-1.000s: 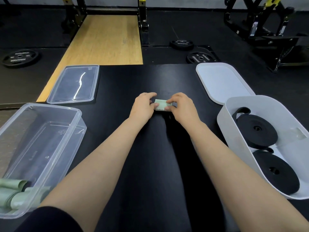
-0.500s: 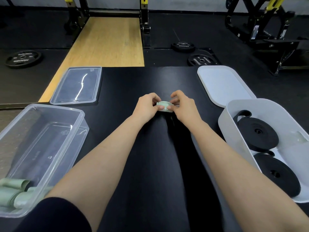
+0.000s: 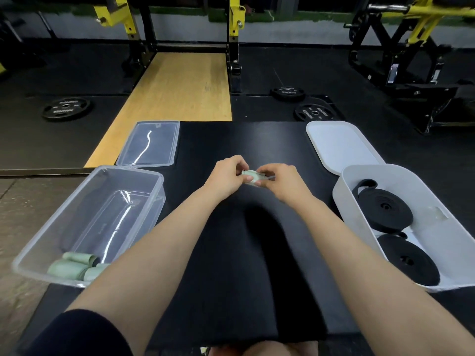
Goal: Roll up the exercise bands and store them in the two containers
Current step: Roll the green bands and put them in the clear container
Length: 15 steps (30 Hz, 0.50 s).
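Green band (image 3: 251,177), a small pale roll, is sitting between both hands above the middle of the black mat (image 3: 231,253). The left hand (image 3: 226,173) is pinching its left end with curled fingers; the right hand (image 3: 280,179) is pinching the right end likewise. Fingers are covering most of the roll, so whether it is touching the mat cannot be told. The clear bin (image 3: 87,222) on the left is holding more green rolls (image 3: 74,265) at its near end, partly hidden by the left forearm. Its clear lid (image 3: 151,142) is lying just beyond it. The white tub (image 3: 344,191) on the right is holding two black coils (image 3: 385,209), with the white lid (image 3: 336,145) lying behind it. Weight plates (image 3: 65,109) are lying on the floor beyond.
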### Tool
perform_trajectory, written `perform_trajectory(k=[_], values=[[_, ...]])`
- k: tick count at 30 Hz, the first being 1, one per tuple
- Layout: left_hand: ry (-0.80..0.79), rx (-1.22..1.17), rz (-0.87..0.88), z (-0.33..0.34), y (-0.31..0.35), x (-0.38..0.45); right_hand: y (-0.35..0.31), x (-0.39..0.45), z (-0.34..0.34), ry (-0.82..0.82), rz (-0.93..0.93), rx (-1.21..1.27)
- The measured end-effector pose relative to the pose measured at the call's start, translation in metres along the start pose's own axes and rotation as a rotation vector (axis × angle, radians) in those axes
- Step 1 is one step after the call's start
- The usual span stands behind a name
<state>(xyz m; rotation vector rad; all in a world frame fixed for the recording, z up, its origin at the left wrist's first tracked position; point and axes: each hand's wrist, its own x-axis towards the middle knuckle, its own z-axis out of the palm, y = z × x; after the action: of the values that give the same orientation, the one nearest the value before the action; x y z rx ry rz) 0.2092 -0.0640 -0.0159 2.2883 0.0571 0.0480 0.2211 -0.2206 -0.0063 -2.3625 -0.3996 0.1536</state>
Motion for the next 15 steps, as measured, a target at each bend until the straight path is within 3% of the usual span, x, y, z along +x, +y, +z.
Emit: perform_trajectory(k=[15], values=[[-0.003,0.153,0.046,-0.136,-0.001,-0.110,-0.127,-0.062,0.033,-0.021,-0.156,0.000]])
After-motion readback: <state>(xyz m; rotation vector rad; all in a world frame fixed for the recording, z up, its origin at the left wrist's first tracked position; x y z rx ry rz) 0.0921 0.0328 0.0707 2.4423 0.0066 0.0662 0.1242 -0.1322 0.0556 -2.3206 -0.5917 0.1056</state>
